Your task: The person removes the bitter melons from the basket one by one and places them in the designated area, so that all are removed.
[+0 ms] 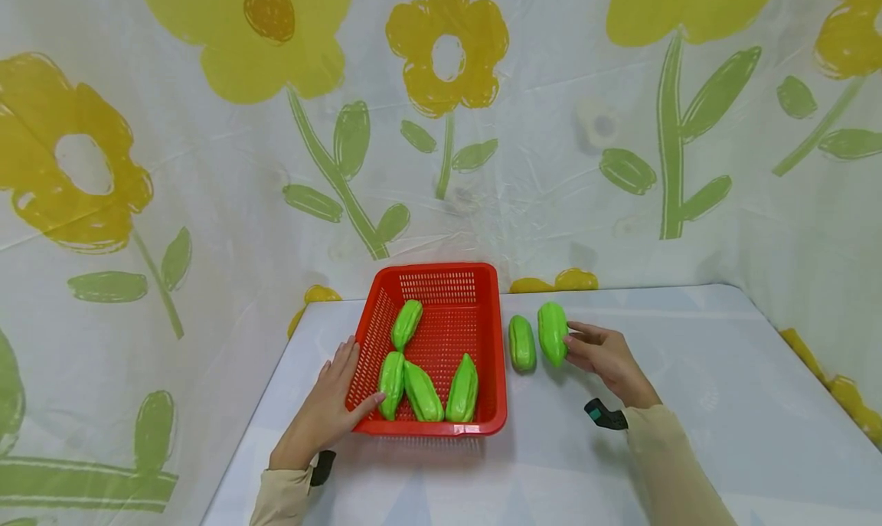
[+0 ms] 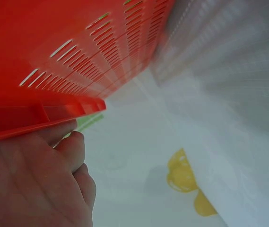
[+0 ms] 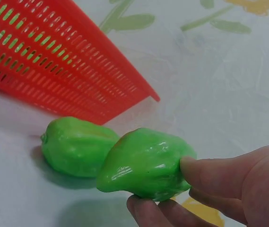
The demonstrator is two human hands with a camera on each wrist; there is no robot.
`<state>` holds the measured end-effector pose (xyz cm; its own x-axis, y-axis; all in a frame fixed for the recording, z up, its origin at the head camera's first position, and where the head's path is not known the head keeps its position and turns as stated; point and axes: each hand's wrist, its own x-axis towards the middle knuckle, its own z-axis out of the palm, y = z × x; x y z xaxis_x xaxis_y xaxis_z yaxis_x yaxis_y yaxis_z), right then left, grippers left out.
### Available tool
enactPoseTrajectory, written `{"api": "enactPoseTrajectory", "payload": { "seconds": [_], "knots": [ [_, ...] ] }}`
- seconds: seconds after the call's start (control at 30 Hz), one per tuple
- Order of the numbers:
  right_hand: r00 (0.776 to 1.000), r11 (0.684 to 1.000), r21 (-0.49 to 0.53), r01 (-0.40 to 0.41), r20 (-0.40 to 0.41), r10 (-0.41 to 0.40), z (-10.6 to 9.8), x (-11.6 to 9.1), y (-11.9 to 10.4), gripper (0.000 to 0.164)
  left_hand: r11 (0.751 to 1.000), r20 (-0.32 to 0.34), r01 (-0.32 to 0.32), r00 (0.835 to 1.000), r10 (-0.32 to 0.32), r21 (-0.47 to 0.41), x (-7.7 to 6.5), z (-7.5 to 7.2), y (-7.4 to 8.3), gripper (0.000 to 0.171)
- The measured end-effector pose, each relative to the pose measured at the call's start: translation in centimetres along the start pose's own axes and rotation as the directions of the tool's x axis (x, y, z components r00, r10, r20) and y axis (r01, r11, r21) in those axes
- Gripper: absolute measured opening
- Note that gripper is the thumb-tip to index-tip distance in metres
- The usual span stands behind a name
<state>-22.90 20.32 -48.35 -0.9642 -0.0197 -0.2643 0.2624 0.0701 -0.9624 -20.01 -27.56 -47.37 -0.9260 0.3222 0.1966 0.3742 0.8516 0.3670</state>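
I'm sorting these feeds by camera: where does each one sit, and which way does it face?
Head: worn on the head, facing forward and down at the red basket, table and flowered sheet; left hand, right hand and sleeves show.
Left wrist: on that wrist, looking along the basket's slotted side; part of the left hand shows, lower left.
Right wrist: on that wrist, facing the held green fruit, a second green fruit and the basket; thumb and fingers show.
Shared: head and right wrist both show the held green fruit.
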Motion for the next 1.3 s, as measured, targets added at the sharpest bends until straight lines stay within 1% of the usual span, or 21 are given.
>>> {"api": "enactPoseTrajectory", "payload": {
  "seconds": [0.13, 0.37, 0.6, 0.9, 1.13, 1.3],
  "knots": [
    [1.0, 1.0, -0.003, -0.009, -0.008, 0.009, -0.1, 0.0, 0.4, 0.065, 1.0, 0.001, 0.003, 1.0, -0.003, 0.002, 0.0, 0.0, 0.0, 0.099],
    [1.0, 1.0, -0.012, 0.001, -0.02, -0.001, -0.2, 0.3, 1.0, 0.063, 1.0, -0.01, -0.011, 1.0, 0.011, 0.009, 0.1, 0.1, -0.1, 0.098],
    [0.999, 1.0, -0.026, 0.005, -0.034, -0.006, -0.1, 0.5, 1.2, 0.06, 1.0, -0.002, -0.008, 1.0, 0.008, 0.008, 0.1, 0.1, -0.1, 0.098],
    [0.998, 0.997, -0.075, -0.02, -0.059, 0.016, -0.1, 0.6, 1.4, 0.06, 1.0, 0.005, -0.005, 1.0, 0.005, 0.0, 0.1, 0.1, -0.1, 0.099],
    [0.996, 0.992, -0.121, -0.046, -0.084, 0.036, 0.0, 0.9, 1.1, 0.059, 1.0, 0.005, 0.002, 1.0, -0.002, 0.004, 0.2, 0.1, -0.1, 0.099],
    [0.994, 0.99, -0.132, -0.059, -0.098, 0.046, 0.2, 1.0, 1.2, 0.058, 1.0, 0.006, 0.002, 1.0, -0.002, 0.009, 0.1, 0.0, -0.1, 0.099]
  ]
}}
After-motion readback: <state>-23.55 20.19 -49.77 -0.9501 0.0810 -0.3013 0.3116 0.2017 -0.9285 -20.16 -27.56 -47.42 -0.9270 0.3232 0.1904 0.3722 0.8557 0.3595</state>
